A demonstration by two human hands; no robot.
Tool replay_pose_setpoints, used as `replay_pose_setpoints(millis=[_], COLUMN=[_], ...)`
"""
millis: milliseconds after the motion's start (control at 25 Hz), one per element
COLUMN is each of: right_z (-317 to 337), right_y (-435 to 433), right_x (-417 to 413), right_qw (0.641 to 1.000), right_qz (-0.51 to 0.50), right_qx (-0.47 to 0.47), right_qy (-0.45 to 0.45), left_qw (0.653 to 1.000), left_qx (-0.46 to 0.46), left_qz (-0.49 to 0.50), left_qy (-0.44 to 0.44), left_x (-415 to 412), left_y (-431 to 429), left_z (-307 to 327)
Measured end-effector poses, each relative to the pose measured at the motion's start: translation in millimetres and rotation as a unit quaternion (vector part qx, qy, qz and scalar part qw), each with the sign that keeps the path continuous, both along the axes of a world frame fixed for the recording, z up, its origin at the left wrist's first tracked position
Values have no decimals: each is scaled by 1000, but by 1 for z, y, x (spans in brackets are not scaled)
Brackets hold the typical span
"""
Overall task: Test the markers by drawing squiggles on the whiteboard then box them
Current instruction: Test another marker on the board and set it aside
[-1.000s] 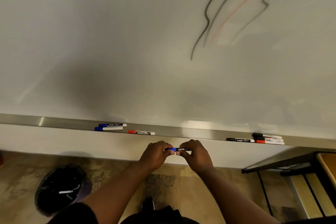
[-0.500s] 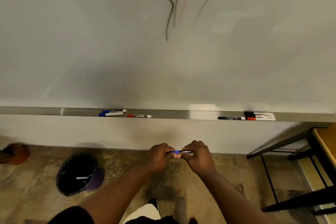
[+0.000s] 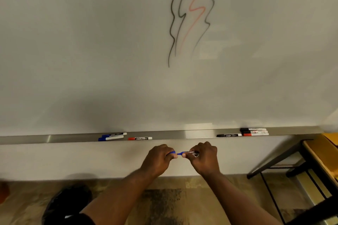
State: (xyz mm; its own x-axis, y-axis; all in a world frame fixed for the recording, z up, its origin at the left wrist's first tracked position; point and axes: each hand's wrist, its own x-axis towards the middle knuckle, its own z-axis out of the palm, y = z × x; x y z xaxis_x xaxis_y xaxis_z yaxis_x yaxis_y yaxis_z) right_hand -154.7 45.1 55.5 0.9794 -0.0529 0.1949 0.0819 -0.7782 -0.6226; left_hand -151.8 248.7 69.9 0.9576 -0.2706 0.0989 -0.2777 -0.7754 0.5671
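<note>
My left hand [image 3: 158, 159] grips the blue cap [image 3: 172, 152] of a marker, and my right hand [image 3: 204, 158] grips the blue marker [image 3: 188, 152] by its barrel. A small gap shows between cap and barrel, with the blue tip exposed. Both hands are just below the whiteboard's metal ledge [image 3: 54, 138]. The whiteboard [image 3: 91, 51] carries three black squiggles [image 3: 173, 18] and a red squiggle [image 3: 198, 3] near the top centre.
On the ledge lie two blue markers [image 3: 111, 136], a red marker [image 3: 140, 138], a black marker [image 3: 228, 135] and a stack of black and red markers [image 3: 254, 131]. A dark bin [image 3: 67, 201] stands on the floor at left. A wooden table with black legs [image 3: 311, 160] is at right.
The view has tilted up, bringing more of the squiggles into sight. My hands have pulled slightly apart, and the cap has come off the marker's tip.
</note>
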Motion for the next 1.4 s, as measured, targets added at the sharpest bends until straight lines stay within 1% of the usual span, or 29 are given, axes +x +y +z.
replay_pose_setpoints(millis=[80,160,240,320,400,440,520,600,640,680,800,880,960,1000,1200,1320,1400], right_z=[2,11,32,69,115,138,185,233,259,285,357,392,417,427,454,458,453], right_y=[-3,-3,-2,0,2,3,4,3,2,-1,-10,-17,-23,-26,-31,-30,-32], right_x=[3,10,25,47,70,81,101,118,125,131,141,144,148,152,171,176,177], right_qw=[998,995,992,987,981,977,967,953,944,933,880,847,829,825,820,823,824], right_qz=[3,8,4,-1,-1,-2,-9,-17,-26,-36,-65,-83,-98,-103,-113,-111,-104], right_qx=[55,95,108,112,119,122,123,128,134,147,197,207,193,185,175,164,129], right_qy=[-12,-35,-68,-115,-154,-176,-224,-275,-301,-328,-427,-483,-516,-524,-533,-533,-541], left_qw=[1000,998,990,970,939,919,864,812,798,792,797,790,768,760,748,752,752], left_qx=[-8,-28,-34,-25,-18,-17,8,43,52,59,72,82,88,82,69,66,66], left_qz=[6,9,24,35,19,1,-20,-15,-12,-6,34,54,57,55,52,45,46], left_qy=[-20,-61,-132,-238,-342,-395,-503,-582,-600,-607,-599,-605,-632,-642,-658,-655,-654], left_x=[6,22,50,90,130,148,177,197,204,210,225,234,243,246,254,254,254], left_y=[12,31,49,65,77,83,88,90,89,87,81,77,74,73,75,74,73], left_z=[8,27,61,113,176,210,275,338,369,398,461,473,471,470,468,468,468])
